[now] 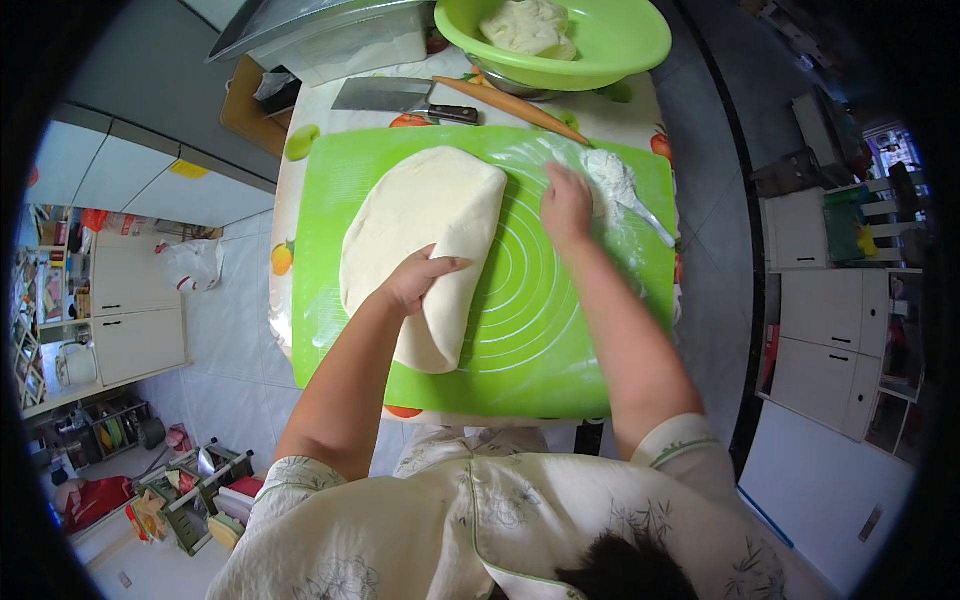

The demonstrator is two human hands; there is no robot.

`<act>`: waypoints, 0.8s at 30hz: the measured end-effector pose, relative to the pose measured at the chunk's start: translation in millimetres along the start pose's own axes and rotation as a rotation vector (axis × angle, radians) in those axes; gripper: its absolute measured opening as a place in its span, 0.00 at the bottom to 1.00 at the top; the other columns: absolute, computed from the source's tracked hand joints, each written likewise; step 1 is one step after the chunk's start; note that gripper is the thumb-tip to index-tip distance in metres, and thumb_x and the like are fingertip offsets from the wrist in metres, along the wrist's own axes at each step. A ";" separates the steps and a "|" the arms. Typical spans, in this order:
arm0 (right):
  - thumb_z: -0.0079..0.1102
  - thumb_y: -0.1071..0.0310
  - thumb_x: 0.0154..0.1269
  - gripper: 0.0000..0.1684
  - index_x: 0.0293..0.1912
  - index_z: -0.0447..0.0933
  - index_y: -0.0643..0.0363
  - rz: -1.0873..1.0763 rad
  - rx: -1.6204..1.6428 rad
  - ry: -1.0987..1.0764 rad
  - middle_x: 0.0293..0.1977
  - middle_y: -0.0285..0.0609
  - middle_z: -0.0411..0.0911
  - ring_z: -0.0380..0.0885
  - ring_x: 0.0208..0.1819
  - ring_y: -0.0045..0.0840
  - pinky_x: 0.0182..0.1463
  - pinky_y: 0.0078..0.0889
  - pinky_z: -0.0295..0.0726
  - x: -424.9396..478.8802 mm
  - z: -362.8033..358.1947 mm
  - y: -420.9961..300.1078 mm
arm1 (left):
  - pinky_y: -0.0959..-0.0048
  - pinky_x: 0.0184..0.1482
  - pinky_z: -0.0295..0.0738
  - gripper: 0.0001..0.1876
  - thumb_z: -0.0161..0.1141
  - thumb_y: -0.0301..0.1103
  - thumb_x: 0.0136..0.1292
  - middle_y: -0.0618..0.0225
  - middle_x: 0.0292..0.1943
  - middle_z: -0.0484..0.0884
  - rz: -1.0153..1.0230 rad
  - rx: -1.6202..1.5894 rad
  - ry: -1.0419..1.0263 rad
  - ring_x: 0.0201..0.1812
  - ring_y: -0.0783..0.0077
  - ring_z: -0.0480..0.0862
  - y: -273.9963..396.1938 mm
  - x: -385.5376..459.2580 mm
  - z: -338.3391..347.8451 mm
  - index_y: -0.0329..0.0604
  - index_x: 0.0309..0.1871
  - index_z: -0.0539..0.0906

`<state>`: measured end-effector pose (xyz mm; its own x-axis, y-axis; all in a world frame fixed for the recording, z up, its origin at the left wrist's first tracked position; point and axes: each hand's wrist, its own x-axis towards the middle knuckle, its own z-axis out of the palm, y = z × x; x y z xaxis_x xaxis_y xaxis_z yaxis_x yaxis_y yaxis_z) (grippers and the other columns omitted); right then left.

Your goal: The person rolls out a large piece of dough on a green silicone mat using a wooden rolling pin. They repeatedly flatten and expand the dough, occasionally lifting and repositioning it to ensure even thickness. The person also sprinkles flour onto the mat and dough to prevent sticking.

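Observation:
A wide sheet of dough (405, 202) lies on a green silicone pastry mat (330, 187), its right side lifted and folded over to the left. My left hand (420, 277) holds that folded flap, thumb on top, fingers partly hidden. Over the mat's upper right, my right hand (568, 199) is slightly blurred, fingers curled, beside a heap of white flour (609, 174); whether it holds flour cannot be told. A white spoon (649, 217) rests with its bowl end at the heap. Loose flour is smeared around it.
Beyond the mat lie a cleaver (390, 96) and a tapered wooden rolling pin (517, 106), whose tip reaches the mat's edge. A green plastic basin (622, 37) with a dough lump (529, 28) stands at the back right, a clear plastic container (345, 52) at the back left.

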<state>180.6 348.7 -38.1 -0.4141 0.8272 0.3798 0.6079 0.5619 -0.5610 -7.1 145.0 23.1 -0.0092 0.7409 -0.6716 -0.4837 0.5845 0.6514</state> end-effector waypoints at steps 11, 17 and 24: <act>0.56 0.68 0.63 0.30 0.65 0.69 0.63 0.146 -0.277 0.012 0.64 0.50 0.71 0.66 0.68 0.45 0.73 0.48 0.60 -73.5 -41.9 42.5 | 0.54 0.58 0.79 0.27 0.59 0.39 0.62 0.52 0.55 0.80 0.594 -0.429 0.492 0.54 0.54 0.82 36.6 -141.5 -126.0 0.35 0.62 0.74; 0.55 0.70 0.64 0.29 0.66 0.72 0.50 -0.177 -0.017 -0.183 0.65 0.52 0.71 0.66 0.69 0.45 0.75 0.46 0.60 -76.2 -34.0 -8.7 | 0.57 0.55 0.80 0.22 0.56 0.36 0.60 0.52 0.51 0.81 0.699 -0.338 0.594 0.51 0.54 0.83 60.1 -189.0 -121.3 0.37 0.57 0.75; 0.41 0.47 0.75 0.35 0.76 0.54 0.46 0.091 -0.403 -0.436 0.78 0.45 0.47 0.41 0.80 0.39 0.80 0.50 0.37 -34.1 28.2 -58.9 | 0.61 0.50 0.81 0.17 0.58 0.31 0.62 0.59 0.44 0.78 0.670 -0.458 0.745 0.46 0.62 0.81 11.0 -174.5 -161.4 0.42 0.54 0.72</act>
<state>139.8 287.4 -38.8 -0.5364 0.8429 -0.0412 0.8275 0.5158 -0.2220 -152.0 -31.2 90.5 -0.8418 0.3869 -0.3763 -0.4611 -0.1532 0.8740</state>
